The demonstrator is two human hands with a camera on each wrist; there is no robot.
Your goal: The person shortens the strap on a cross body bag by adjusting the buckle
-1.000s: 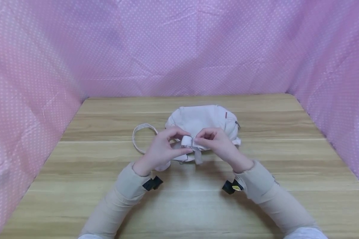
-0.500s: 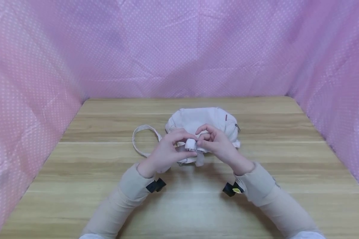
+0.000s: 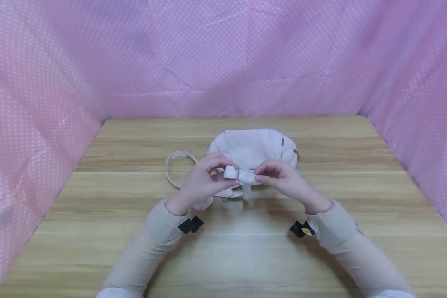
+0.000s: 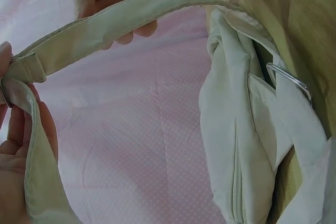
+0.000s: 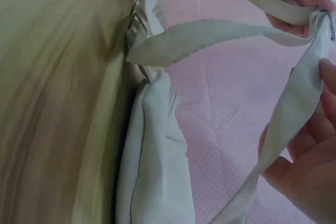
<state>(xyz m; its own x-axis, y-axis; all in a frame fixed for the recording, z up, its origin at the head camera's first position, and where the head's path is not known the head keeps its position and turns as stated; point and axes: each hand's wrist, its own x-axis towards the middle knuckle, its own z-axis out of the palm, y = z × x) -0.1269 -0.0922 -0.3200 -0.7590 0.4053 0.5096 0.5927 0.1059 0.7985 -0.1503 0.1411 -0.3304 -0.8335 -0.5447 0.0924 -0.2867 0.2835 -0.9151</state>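
Observation:
A white fabric bag (image 3: 251, 145) lies on the table, its strap lifted in front of it. My left hand (image 3: 205, 180) holds the strap at a metal slider buckle (image 3: 238, 171), where the strap folds into a small loop (image 3: 230, 172). To the right of the buckle, my right hand (image 3: 284, 180) pinches the strap (image 3: 247, 177) between thumb and fingers. The right wrist view shows the strap (image 5: 294, 98) running down past the right hand's fingers, with the buckle (image 5: 332, 24) at the left hand. A metal ring (image 4: 287, 76) joins the lower strap near the bag.
A loop of strap (image 3: 167, 169) lies on the wooden table (image 3: 115, 198) left of the bag. A zipper (image 4: 238, 182) runs along the bag's side. Pink dotted curtains (image 3: 223, 62) enclose the table at the back and both sides.
My right hand has moved right, away from the buckle, and a longer piece of strap shows between the hands. The left hand went slightly right, then back. The bag stays put.

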